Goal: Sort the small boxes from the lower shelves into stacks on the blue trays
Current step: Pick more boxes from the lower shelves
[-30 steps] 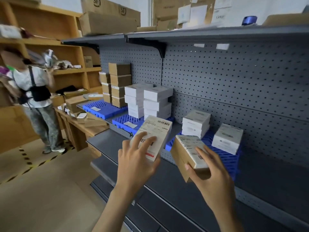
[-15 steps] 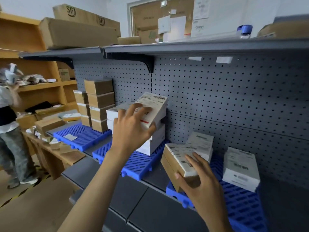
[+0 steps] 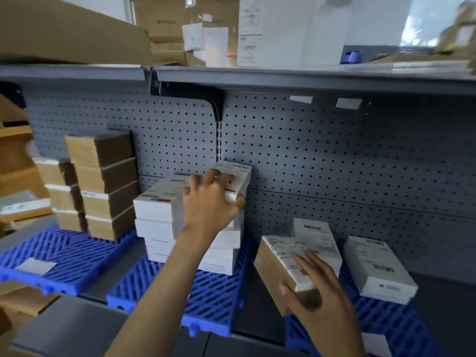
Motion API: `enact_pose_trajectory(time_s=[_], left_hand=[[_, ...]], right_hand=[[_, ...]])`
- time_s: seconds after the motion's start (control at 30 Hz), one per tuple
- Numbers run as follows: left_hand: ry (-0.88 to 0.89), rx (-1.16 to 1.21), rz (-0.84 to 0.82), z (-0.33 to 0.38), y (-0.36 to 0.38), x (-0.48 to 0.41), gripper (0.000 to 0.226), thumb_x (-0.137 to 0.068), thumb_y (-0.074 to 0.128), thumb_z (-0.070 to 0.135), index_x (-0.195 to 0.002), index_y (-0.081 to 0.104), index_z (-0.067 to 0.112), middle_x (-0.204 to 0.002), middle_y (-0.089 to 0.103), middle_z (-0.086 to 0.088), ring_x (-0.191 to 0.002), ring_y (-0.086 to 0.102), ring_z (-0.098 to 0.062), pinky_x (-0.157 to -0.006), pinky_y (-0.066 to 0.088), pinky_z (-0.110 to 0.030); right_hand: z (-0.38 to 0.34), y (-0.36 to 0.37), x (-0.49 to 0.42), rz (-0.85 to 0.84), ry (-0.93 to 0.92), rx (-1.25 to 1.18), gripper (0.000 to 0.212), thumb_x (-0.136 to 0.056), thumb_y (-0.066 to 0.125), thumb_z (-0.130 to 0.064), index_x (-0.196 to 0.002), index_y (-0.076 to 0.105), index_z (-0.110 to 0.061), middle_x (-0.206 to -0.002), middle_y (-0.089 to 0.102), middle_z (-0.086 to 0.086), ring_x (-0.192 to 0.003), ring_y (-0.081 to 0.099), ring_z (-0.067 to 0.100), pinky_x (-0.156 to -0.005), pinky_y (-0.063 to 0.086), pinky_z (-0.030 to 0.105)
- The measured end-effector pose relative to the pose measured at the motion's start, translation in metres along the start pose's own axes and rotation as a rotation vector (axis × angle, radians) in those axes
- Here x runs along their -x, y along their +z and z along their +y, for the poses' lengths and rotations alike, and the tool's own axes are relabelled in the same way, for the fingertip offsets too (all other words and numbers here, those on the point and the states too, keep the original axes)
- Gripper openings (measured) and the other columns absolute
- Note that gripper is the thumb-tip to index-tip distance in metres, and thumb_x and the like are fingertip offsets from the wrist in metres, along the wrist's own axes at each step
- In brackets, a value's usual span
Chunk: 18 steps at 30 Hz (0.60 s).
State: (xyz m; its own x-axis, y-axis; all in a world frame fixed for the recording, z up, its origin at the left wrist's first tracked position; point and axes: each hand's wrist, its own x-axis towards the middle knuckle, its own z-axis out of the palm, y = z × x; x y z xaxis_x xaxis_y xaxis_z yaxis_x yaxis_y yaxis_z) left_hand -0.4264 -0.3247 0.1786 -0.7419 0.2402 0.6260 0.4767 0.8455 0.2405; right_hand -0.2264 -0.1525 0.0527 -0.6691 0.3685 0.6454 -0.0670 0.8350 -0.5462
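My left hand grips a white labelled box with a red stripe, holding it on top of the right-hand white stack on the middle blue tray. A second white stack stands beside it. My right hand holds a brown box with a white label over the right blue tray. That tray bears a white box and another white stack behind the held box. Brown box stacks stand on the left blue tray.
A grey pegboard wall backs the shelf, and an upper grey shelf overhangs with cartons and papers. Loose brown boxes lie at the lower left. A paper slip lies on the left tray.
My left hand has carried the white box up and back onto the white stack. The view has closed in on the shelf, and my right hand stays on the brown box.
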Motion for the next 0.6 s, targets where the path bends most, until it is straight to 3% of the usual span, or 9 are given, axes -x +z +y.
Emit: enact_pose_trajectory(time_s=[0.13,0.27,0.47,0.6], left_hand=[[-0.006,0.054,0.008,-0.011,0.013,-0.008,0.052,-0.083,0.055,0.060,-0.128,0.062,0.034,-0.133,0.054,0.007,-0.117,0.044,-0.037,-0.090,0.045,-0.050],[0.002,0.089,0.007,-0.012,0.017,-0.013,0.052,-0.085,0.057,0.059,-0.129,0.061,0.031,-0.132,0.055,0.002,-0.117,0.045,-0.039,-0.088,0.046,-0.051],[0.079,0.096,-0.004,-0.021,0.008,-0.004,0.074,-0.087,0.047,0.073,-0.153,0.037,0.038,-0.157,0.039,0.000,-0.139,0.033,-0.040,-0.104,0.041,-0.059],[0.141,0.066,0.067,-0.036,-0.014,0.032,0.071,-0.089,0.043,0.075,-0.147,0.046,0.035,-0.157,0.041,-0.002,-0.142,0.036,-0.036,-0.106,0.039,-0.057]], right_hand=[[-0.009,0.010,0.009,0.014,0.033,0.072,0.064,-0.077,0.071,-0.064,-0.137,0.050,-0.058,-0.151,0.040,-0.032,-0.133,0.050,0.001,-0.096,0.057,0.037],[-0.019,0.013,0.022,0.046,0.054,0.128,0.063,-0.077,0.064,-0.074,-0.137,0.048,-0.060,-0.151,0.042,-0.030,-0.132,0.053,0.005,-0.093,0.058,0.035],[-0.052,0.000,0.047,0.104,0.071,0.152,0.063,-0.077,0.070,-0.071,-0.135,0.050,-0.060,-0.150,0.040,-0.034,-0.135,0.047,-0.001,-0.099,0.051,0.032],[-0.075,-0.010,0.060,0.041,0.070,0.118,0.065,-0.074,0.063,-0.077,-0.136,0.046,-0.065,-0.153,0.033,-0.037,-0.138,0.044,0.004,-0.102,0.052,0.042]])
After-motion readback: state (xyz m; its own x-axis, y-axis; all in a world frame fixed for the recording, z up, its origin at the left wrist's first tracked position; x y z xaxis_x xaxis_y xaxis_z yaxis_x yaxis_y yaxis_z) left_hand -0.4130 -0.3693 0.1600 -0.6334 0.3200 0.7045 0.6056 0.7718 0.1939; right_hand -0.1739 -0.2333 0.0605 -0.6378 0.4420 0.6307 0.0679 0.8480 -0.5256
